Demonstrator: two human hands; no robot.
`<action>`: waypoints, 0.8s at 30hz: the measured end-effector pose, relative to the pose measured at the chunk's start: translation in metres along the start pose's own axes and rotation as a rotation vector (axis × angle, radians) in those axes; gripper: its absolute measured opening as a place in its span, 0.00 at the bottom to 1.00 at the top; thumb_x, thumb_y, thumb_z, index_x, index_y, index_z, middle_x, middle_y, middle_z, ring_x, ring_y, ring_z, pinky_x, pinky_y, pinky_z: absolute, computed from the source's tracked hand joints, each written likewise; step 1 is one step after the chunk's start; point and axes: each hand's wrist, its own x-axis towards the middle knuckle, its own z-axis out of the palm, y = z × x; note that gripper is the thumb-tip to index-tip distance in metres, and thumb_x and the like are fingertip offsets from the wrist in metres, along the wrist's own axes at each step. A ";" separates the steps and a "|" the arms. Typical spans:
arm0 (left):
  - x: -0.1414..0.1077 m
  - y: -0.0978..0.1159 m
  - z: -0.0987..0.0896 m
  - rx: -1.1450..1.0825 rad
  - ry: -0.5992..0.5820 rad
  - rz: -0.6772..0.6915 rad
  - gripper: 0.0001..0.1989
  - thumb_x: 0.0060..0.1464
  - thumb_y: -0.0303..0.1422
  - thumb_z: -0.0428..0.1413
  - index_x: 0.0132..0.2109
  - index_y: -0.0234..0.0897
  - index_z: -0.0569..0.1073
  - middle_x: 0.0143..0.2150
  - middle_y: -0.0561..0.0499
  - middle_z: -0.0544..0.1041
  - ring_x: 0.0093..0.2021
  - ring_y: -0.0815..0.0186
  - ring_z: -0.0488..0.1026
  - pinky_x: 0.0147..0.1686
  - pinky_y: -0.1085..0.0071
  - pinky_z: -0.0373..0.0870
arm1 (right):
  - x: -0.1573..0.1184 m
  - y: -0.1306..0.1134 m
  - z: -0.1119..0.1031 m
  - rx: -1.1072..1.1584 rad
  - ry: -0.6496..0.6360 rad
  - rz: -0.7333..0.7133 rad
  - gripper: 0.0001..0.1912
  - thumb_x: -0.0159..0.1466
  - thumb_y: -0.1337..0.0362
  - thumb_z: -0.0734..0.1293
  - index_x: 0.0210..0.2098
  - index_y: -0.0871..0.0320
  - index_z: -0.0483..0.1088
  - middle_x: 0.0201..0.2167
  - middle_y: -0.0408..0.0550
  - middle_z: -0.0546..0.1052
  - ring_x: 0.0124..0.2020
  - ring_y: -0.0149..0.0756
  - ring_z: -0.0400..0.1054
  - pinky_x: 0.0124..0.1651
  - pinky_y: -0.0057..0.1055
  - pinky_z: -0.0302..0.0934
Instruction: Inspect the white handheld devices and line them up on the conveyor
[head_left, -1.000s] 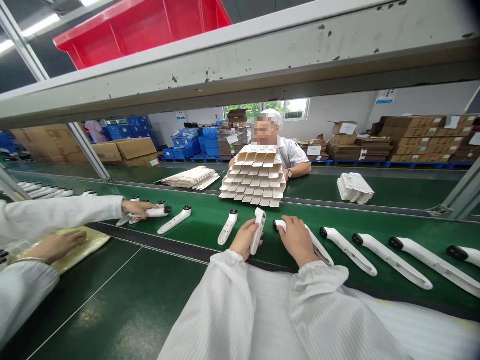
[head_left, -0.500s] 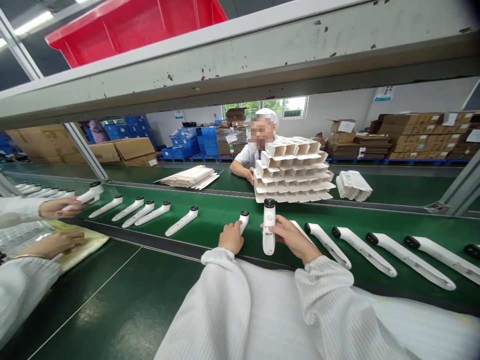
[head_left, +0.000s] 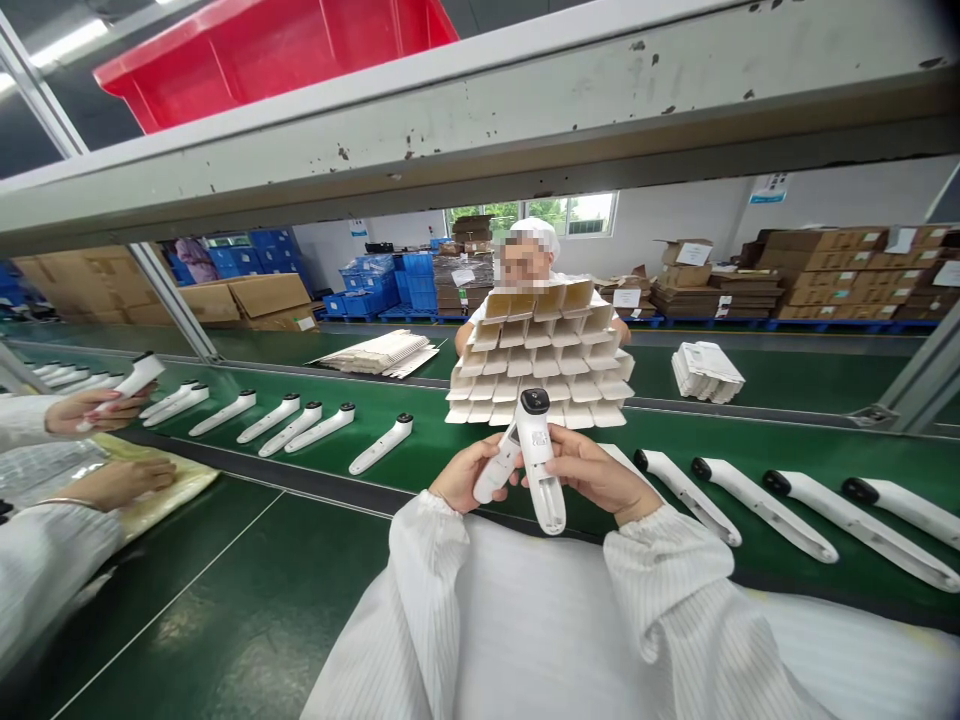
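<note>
Close together over the green belt, my two hands each hold a white infrared thermometer with a black end. My left hand is closed around one thermometer, which leans to the right and is partly covered by the other. In my right hand is a second thermometer, black end up, with an open hollow in its handle facing me. To the right, thermometers lie slanted in a row with open handles. More thermometers lie to the left on the belt.
Across the belt, a person holds a stack of open white boxes. At left a co-worker's hand holds another thermometer. Flat cartons lie beyond. A metal shelf beam crosses above, bearing a red bin.
My left hand has lifted a thermometer from the belt and brought it beside the one in my right hand. The belt's thermometers have shifted right. The box stack has moved left.
</note>
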 end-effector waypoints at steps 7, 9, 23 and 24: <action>-0.004 -0.002 0.014 0.088 -0.124 0.022 0.14 0.46 0.34 0.61 0.38 0.33 0.67 0.28 0.50 0.69 0.22 0.71 0.67 0.16 0.78 0.63 | -0.012 -0.021 0.003 -0.080 -0.201 -0.005 0.29 0.54 0.60 0.71 0.53 0.59 0.62 0.41 0.53 0.76 0.41 0.39 0.72 0.45 0.39 0.65; -0.006 0.002 0.017 0.075 -0.150 0.065 0.16 0.46 0.33 0.61 0.42 0.35 0.66 0.28 0.51 0.70 0.22 0.70 0.67 0.17 0.76 0.65 | -0.021 -0.029 -0.001 -0.110 -0.145 -0.020 0.30 0.53 0.59 0.71 0.53 0.59 0.61 0.42 0.53 0.76 0.40 0.40 0.72 0.44 0.39 0.65; -0.016 0.031 0.041 0.043 -0.195 0.172 0.17 0.58 0.41 0.52 0.49 0.35 0.69 0.25 0.53 0.68 0.18 0.72 0.64 0.15 0.76 0.63 | -0.036 -0.008 -0.071 -1.282 0.585 0.840 0.18 0.61 0.62 0.55 0.46 0.64 0.64 0.43 0.61 0.73 0.42 0.49 0.69 0.38 0.36 0.58; -0.015 0.032 0.043 0.031 -0.184 0.160 0.18 0.58 0.43 0.51 0.49 0.35 0.69 0.25 0.53 0.68 0.18 0.72 0.64 0.14 0.77 0.63 | -0.034 -0.001 -0.072 -1.320 0.545 0.856 0.17 0.60 0.63 0.55 0.45 0.63 0.65 0.43 0.61 0.73 0.42 0.48 0.69 0.38 0.35 0.58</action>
